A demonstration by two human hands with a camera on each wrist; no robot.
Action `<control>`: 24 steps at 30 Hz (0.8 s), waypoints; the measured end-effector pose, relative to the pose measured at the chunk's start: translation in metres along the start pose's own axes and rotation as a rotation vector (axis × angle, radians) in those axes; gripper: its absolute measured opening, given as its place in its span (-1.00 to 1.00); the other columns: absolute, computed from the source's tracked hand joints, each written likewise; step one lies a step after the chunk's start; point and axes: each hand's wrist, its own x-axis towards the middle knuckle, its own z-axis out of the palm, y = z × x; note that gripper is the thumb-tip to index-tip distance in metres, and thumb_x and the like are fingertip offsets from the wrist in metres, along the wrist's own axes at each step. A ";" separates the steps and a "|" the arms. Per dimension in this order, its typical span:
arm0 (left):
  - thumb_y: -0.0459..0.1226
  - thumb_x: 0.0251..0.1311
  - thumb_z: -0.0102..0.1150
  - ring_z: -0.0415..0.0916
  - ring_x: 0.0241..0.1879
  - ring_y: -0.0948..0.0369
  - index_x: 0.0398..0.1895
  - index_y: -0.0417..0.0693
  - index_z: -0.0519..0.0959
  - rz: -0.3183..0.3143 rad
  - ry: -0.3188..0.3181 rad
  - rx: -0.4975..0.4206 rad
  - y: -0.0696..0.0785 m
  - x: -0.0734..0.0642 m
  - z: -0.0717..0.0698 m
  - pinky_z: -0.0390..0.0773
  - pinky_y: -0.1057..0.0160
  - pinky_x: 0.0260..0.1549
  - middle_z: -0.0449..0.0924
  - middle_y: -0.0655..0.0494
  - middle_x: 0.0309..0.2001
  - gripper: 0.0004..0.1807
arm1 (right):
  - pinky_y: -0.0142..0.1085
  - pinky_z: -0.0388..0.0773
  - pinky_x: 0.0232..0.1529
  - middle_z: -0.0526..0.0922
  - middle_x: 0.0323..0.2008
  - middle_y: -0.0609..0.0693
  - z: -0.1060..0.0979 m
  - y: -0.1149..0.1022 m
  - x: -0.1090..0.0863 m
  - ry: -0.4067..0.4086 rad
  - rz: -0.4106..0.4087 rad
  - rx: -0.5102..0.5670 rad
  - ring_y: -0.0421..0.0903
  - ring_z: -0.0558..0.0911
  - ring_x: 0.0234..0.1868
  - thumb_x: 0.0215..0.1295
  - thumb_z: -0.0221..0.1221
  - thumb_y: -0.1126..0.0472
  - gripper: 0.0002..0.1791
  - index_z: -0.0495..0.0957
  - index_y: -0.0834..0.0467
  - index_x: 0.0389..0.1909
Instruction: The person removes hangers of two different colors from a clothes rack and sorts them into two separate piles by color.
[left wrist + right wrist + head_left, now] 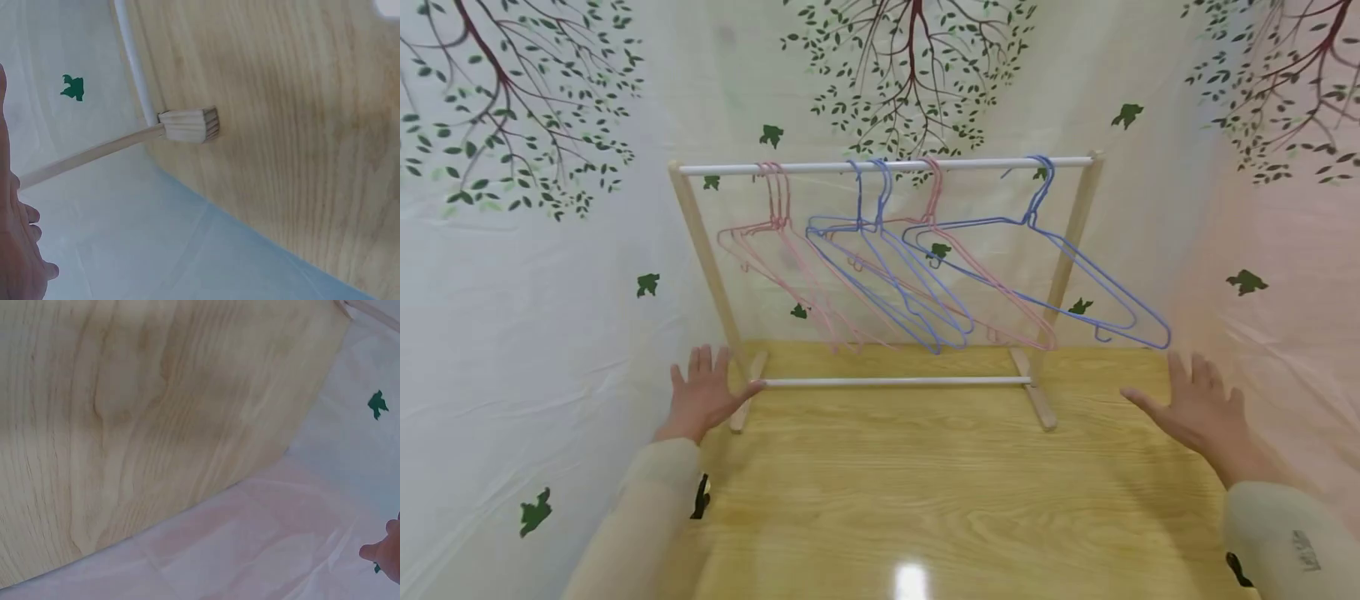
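Hangers (860,223), thin, pink and blue, exact count uncertain through overlap. Position: beyond and mostly between the two hands, hooked over the white top rail (820,167) of a rack.

Group one: pink hangers (778,223), nearest the left hand. Group two: blue hangers, middle, crossing pink ones behind them. Group three: blue pair (1030,218), right-hand end, lower corners reaching out toward the right fingertips; depth makes contact impossible to tell.

Rack (706,262): wooden uprights, standing on the surface (887,467) ahead of the hands. Lower rail (887,382), white, its left end close to the left thumb in the head view.

Left hand (703,390): fingers extended and spread, holding nothing, beside the left upright. Right hand (1202,417): fingers likewise extended, holding nothing, well apart from the right upright.

Hazards, as judged: crossed arms of the middle hangers could snag, so that lifting one drags neighbours off. A sideways knock from the left hand could shift or tip the slender rack. A forward sweep of the right hand could catch the projecting blue corners and unhook them.
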 end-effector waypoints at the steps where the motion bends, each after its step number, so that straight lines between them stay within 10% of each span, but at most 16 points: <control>1: 0.43 -0.01 -0.25 -0.36 0.28 -0.30 0.36 -0.33 -0.10 -0.002 -0.003 -0.006 -0.001 0.001 -0.003 -0.42 -0.42 0.05 -0.27 -0.46 0.31 0.16 | 0.45 -0.39 -0.04 -0.36 0.27 0.50 -0.003 0.001 0.001 0.004 0.001 -0.001 0.43 -0.33 0.25 0.13 -0.08 -0.40 0.13 -0.42 0.24 0.37; 13: 0.40 0.04 -0.25 -0.41 0.27 -0.31 0.35 -0.39 -0.30 -0.076 -0.015 -0.110 -0.014 0.016 -0.037 -0.38 -0.40 0.07 -0.34 -0.48 0.31 0.18 | 0.35 -0.01 -0.06 -0.20 0.28 0.50 -0.052 0.005 0.023 0.147 -0.037 0.019 0.46 -0.07 0.20 0.14 0.02 -0.30 0.12 -0.35 0.34 0.36; 24: 0.31 0.14 -0.23 -0.20 0.24 -0.33 0.33 -0.41 -0.37 -0.082 0.043 -0.189 -0.021 0.044 -0.049 -0.07 -0.33 0.10 -0.21 -0.53 0.27 0.12 | 0.34 -0.23 0.11 -0.37 0.34 0.36 -0.081 -0.029 0.048 0.112 -0.038 0.128 0.36 -0.29 0.29 0.26 -0.11 -0.26 -0.02 -0.38 0.24 0.38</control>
